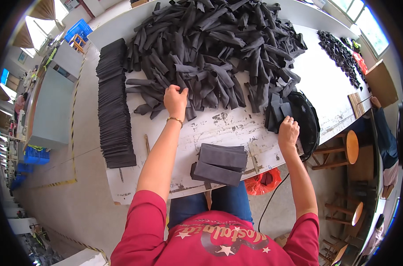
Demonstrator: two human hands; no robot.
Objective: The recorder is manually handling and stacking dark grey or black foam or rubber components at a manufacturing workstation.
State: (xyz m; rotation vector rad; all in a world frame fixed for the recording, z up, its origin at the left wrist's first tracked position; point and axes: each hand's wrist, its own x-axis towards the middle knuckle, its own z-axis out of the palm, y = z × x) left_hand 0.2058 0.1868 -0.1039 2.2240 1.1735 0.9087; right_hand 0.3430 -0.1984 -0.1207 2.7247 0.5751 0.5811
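Observation:
My left hand (175,104), a bracelet at its wrist, reaches to the near edge of a big loose heap of dark grey fabric pieces (219,40). Its fingers are curled at a rolled fabric piece (152,83); the fingertips are partly hidden. My right hand (289,132) is closed, its fingertips at the lower edge of a flat dark fabric piece (285,109). That piece lies among a few flattened ones, against a rounded black object (307,124). In front of me, several flat fabric pieces lie stacked in a small overlapping pile (221,162).
A long, neat row of stacked dark pieces (115,106) runs along the table's left side. Smaller dark scraps (341,57) lie far right. A red plastic bag (262,182) sits below the table edge, near a black cord (272,199). Wooden stools (351,147) stand to the right.

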